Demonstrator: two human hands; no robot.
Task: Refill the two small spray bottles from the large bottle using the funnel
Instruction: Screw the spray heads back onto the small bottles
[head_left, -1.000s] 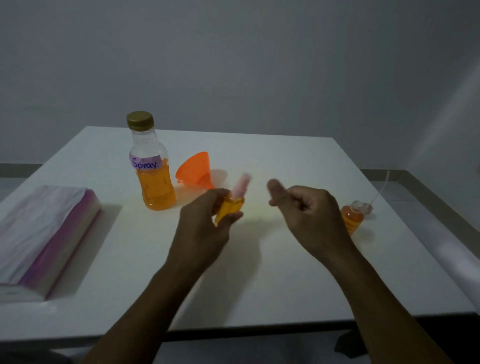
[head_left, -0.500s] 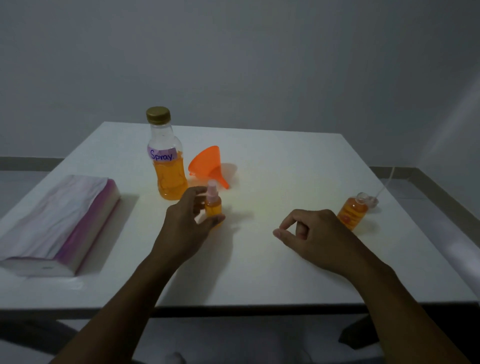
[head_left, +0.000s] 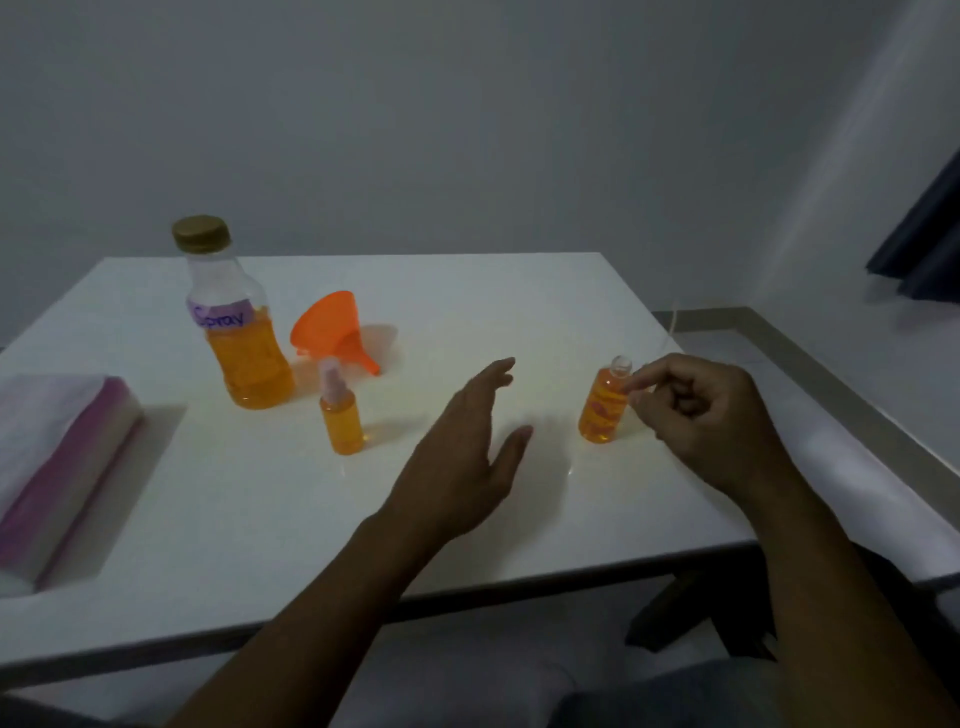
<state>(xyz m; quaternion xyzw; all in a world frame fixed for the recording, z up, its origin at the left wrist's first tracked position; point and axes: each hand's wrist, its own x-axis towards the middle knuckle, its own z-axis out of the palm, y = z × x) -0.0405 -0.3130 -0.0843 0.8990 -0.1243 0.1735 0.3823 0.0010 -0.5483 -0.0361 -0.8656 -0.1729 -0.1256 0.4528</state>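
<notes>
Now the right hand (head_left: 701, 415) has its fingertips at the neck of the uncapped small bottle (head_left: 602, 410), its grip loosely curled, touching rather than clearly holding. Left hand (head_left: 467, 457) hovers open and empty between that bottle and the capped spray bottle (head_left: 340, 415) standing on the table (head_left: 467, 291).

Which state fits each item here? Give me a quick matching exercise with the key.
Things:
1. large bottle
2. funnel
3. small bottle with pink sprayer
4. small bottle by the right hand

States:
A. lying on its side
B. standing, neck open, no sprayer
C. gold cap on, labelled
D. standing alone, sprayer fitted

Pairs: 1-C, 2-A, 3-D, 4-B
</notes>
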